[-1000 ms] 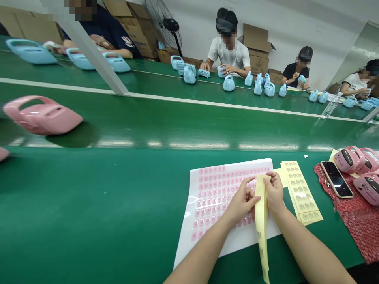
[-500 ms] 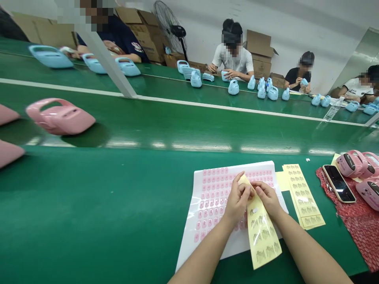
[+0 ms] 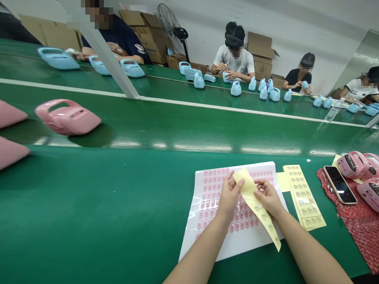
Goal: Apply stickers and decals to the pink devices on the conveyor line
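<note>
A yellow sticker sheet with grey printed labels hangs between my hands, twisted so its lower end tilts to the right. My left hand pinches its upper left edge, and my right hand grips its right side. A small white spot shows on the sheet near my right fingers. Beneath both hands lies a white sheet of pink stickers, in rows on the green table. Further yellow label sheets lie just right of it.
On the right, a phone and pink handled casings rest on red bubble wrap. A pink casing stands at left on the belt. Across it, several people work among blue casings.
The yellow sticker sheet has turned and twisted, its top moving left with my left hand and its lower end swinging up. My right hand has shifted slightly along its edge.
</note>
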Action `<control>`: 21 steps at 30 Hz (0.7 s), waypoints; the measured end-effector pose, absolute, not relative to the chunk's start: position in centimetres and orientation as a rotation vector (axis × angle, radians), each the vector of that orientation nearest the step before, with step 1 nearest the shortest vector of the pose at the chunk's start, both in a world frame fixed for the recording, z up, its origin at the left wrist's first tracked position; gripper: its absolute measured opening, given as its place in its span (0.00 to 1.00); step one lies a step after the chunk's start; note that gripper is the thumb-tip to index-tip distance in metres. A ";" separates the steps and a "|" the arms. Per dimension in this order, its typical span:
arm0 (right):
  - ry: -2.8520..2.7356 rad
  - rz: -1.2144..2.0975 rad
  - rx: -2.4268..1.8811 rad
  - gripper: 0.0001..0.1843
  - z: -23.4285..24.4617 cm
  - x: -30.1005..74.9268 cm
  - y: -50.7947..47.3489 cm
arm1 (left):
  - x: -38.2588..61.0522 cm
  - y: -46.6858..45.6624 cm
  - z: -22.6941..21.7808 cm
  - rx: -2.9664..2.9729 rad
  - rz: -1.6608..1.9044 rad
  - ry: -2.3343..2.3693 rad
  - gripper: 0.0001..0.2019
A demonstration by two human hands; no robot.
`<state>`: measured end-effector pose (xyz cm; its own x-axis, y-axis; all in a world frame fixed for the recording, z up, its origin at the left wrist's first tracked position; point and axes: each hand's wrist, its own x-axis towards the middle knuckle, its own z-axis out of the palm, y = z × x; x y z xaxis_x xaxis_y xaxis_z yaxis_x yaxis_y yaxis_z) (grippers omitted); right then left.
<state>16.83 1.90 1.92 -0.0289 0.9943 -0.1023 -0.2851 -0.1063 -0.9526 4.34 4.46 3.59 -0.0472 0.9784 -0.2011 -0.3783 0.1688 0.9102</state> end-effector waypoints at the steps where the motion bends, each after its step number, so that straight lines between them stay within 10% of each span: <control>1: -0.972 1.427 -1.065 0.17 1.9 16.7 1.8 | 4.4 4.5 3.6 0.681 1.236 1.018 0.30; 21: -0.986 1.401 -1.234 0.20 2.2 16.2 1.5 | 4.1 4.2 4.0 0.726 1.131 0.921 0.35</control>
<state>16.18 1.49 2.24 0.0032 0.9823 -0.1870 -0.1553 -0.1843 -0.9705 4.06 4.18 3.99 0.1521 0.9596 -0.2369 -0.4260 0.2799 0.8603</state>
